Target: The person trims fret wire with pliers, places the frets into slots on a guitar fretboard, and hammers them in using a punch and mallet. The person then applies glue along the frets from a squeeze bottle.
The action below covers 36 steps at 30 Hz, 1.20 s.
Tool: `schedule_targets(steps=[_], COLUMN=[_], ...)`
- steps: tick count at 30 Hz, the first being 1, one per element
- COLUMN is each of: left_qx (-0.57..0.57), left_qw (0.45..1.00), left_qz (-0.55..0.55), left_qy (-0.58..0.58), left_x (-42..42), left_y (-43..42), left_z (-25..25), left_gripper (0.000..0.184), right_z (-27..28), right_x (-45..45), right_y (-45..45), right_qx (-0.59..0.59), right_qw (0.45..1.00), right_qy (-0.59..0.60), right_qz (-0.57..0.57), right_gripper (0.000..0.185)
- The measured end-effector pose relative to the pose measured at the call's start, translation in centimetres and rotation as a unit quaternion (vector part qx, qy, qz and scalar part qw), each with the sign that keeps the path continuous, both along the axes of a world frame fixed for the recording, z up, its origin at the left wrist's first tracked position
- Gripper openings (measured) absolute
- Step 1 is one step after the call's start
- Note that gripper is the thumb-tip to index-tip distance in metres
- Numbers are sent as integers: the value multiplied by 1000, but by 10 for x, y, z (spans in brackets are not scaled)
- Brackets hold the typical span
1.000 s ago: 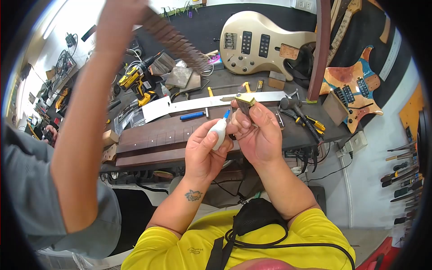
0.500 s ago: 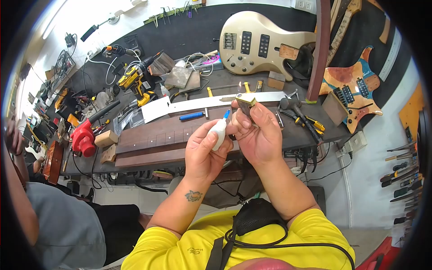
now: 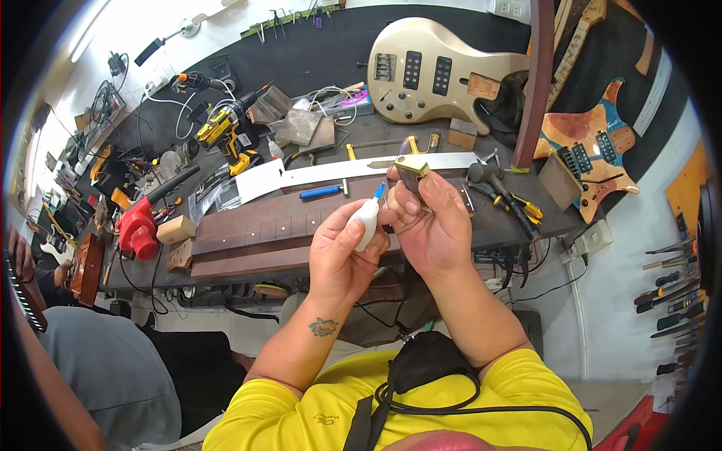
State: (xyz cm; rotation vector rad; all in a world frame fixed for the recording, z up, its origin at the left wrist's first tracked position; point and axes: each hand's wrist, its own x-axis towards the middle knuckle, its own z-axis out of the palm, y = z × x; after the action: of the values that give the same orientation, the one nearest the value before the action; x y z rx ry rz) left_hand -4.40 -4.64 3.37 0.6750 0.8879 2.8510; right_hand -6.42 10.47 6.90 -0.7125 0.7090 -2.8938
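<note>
My left hand (image 3: 342,248) is closed around a small white squeeze bottle (image 3: 365,224), with its blue nozzle (image 3: 380,191) pointing up. Close to that nozzle, my right hand (image 3: 435,229) pinches a small dark block with a yellowish, brass-like top (image 3: 412,167) between thumb and fingers. Whether the nozzle touches the block I cannot tell. Beneath both hands lies a dark wooden fretboard (image 3: 263,229) with small pale dots. Behind them runs a long white strip (image 3: 323,173), and a blue-handled tool (image 3: 320,193) rests near it.
A yellow drill (image 3: 229,139) and red blower (image 3: 139,229) stand to the left. A cream bass guitar body (image 3: 421,45) lies at the back, a blue-and-wood guitar body (image 3: 579,128) at right. Pliers (image 3: 519,207) and a hammer (image 3: 485,174) are nearer. A co-worker in grey (image 3: 109,368) sits at left.
The co-worker at left has shifted, and a dark, toothed object now shows beside them. My hands hold nearly the same pose; the block's top has tilted slightly.
</note>
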Motion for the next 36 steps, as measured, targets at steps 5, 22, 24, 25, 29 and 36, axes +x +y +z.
schedule_targets(steps=[5,22,24,25,29,36], left_qx=[0,0,4,2,10,-34], left_qw=[1000,1000,1000,1000,998,995], left_qz=[-2,-2,-3,2,11,50], left_qy=[2,2,2,-1,-57,-74], left_x=[0,-2,-2,-1,-5,-20], left_y=[0,0,1,2,-3,-63], left_z=[1,0,0,1,-2,-10], left_gripper=[35,35,35,35,37,44], right_z=[0,1,2,2,-14,14], right_x=[0,1,2,2,-7,-11], right_y=[-1,-1,-3,-3,28,202], right_qx=[3,14,7,-1,47,746], right_qw=[1000,1000,1000,1000,990,461], right_qy=[2,-13,-16,-18,-124,-33], right_qz=[0,-6,-9,-13,-49,-479], right_gripper=[39,40,39,39,39,35])
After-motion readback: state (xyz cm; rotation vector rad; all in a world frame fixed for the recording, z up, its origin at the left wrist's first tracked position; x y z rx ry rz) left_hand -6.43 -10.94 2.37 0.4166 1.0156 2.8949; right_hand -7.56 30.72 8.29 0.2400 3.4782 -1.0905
